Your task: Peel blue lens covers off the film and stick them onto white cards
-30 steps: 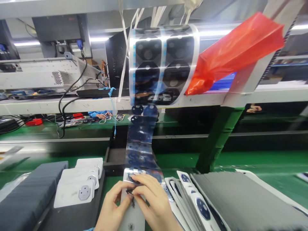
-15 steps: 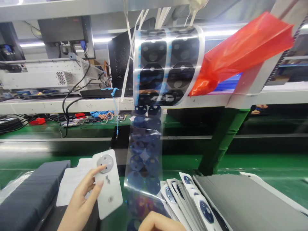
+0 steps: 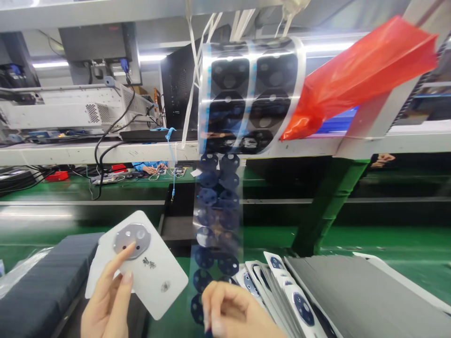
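Observation:
My left hand (image 3: 109, 293) grips a white phone back cover (image 3: 160, 270), tilted, with a round grey camera area at its upper left and small dark markings. My index fingertip lies on that camera area and my thumb is below it. Behind it are more white covers (image 3: 94, 270). My right hand (image 3: 236, 310) is closed in a pinch at the lower end of a clear film strip (image 3: 216, 234) bearing dark blue round lens stickers. A bit of dark blue shows under its fingertips; what they hold is not plain.
The strip hangs from a film roll (image 3: 250, 96) beside a red plastic bag (image 3: 362, 77). Covers with dark camera areas (image 3: 299, 305) stand at right beside a grey stack (image 3: 369, 291). Dark grey pieces (image 3: 52, 281) line the left. A green post (image 3: 317, 206) rises behind. Another person's hands (image 3: 153, 168) work beyond.
The cover in my left hand has turned, its top leaning left and more of its face toward me. My right hand has risen into view, its fingers pinched by the strip.

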Demonstrator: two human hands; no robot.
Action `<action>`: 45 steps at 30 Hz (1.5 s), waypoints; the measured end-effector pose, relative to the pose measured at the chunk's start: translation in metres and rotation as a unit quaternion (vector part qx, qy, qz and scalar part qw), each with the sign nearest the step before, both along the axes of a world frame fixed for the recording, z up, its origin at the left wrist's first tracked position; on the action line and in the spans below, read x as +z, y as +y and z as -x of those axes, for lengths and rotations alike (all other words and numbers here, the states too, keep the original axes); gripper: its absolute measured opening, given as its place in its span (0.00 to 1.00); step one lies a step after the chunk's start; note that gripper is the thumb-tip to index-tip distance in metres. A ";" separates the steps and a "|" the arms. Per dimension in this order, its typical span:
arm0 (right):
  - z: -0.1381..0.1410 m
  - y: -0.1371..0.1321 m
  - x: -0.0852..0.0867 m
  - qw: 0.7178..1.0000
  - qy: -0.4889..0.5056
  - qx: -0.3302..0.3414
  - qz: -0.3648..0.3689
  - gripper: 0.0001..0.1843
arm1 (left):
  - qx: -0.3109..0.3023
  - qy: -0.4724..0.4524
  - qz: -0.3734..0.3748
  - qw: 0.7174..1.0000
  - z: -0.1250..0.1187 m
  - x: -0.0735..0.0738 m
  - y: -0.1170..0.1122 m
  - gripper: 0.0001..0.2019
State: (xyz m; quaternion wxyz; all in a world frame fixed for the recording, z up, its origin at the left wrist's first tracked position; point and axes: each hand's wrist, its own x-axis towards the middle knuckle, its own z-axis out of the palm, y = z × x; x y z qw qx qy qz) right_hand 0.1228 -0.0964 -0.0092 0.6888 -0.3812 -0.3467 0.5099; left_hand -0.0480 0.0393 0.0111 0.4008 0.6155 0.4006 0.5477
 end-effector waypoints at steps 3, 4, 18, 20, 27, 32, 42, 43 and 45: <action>0.000 0.004 0.003 0.987 0.028 -0.156 0.034 0.20 | -0.099 0.034 0.032 0.994 -0.011 -0.008 -0.002 0.21; 0.001 0.004 0.005 0.979 0.029 -0.197 0.042 0.21 | -0.149 0.033 0.061 0.986 -0.016 -0.012 -0.003 0.21; 0.007 0.009 0.008 0.938 -0.072 -0.337 0.043 0.23 | -0.324 -0.085 0.259 0.906 -0.043 -0.032 -0.033 0.46; 0.006 0.007 0.009 0.938 -0.087 -0.332 0.055 0.21 | -0.313 -0.051 0.247 0.916 -0.042 -0.033 -0.033 0.41; 0.008 0.005 0.011 0.931 -0.117 -0.339 0.069 0.19 | -0.335 0.005 0.189 0.923 -0.041 -0.033 -0.034 0.33; 0.010 0.005 0.012 0.928 -0.115 -0.347 0.072 0.18 | -0.340 0.005 0.193 0.920 -0.039 -0.031 -0.036 0.34; 0.012 0.004 0.012 0.924 -0.126 -0.354 0.067 0.17 | -0.343 -0.011 0.198 0.918 -0.035 -0.034 -0.035 0.31; 0.012 0.004 0.012 0.924 -0.126 -0.354 0.067 0.16 | -0.344 -0.012 0.199 0.918 -0.035 -0.033 -0.035 0.31; 0.012 0.004 0.011 0.925 -0.124 -0.352 0.067 0.16 | -0.347 -0.008 0.198 0.917 -0.035 -0.032 -0.035 0.31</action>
